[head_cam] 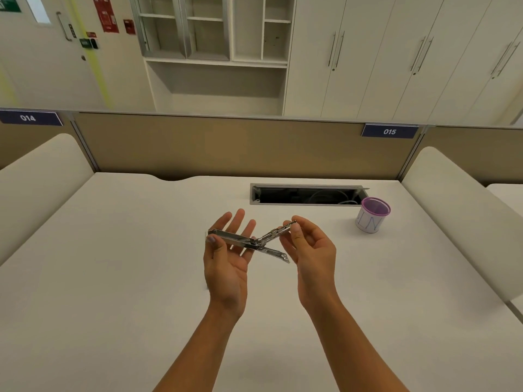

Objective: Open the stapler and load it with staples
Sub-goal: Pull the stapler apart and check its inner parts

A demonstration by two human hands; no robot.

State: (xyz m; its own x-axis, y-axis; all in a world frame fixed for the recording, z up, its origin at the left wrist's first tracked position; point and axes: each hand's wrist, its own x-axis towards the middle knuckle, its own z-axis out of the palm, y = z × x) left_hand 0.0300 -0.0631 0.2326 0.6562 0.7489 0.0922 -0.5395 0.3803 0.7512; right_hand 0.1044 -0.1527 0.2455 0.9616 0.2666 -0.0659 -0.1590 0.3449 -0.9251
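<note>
Though splayed wide at the hinge, too small and glary to show whether any staples lie inside: steel stapler (249,242), held in the air above the white desk (113,250), between both hands. Cut off by the lower edge: both forearms. Dim and hard to read: inside of the cable hatch (308,194) at the back of the desk, and blue writing on the paper-wrapped purple mesh pen cup (372,215) just beside its right end. Left hand (226,261) palm up, fingers straight under the stapler's left arm, thumb clamping that arm's end against them. Right hand (311,250) turned inward, pinching the raised arm's tip between thumb and forefinger, other fingers loosely curled, holding nothing. Lowest arm pointing down and right, ungripped, near the right palm.
</note>
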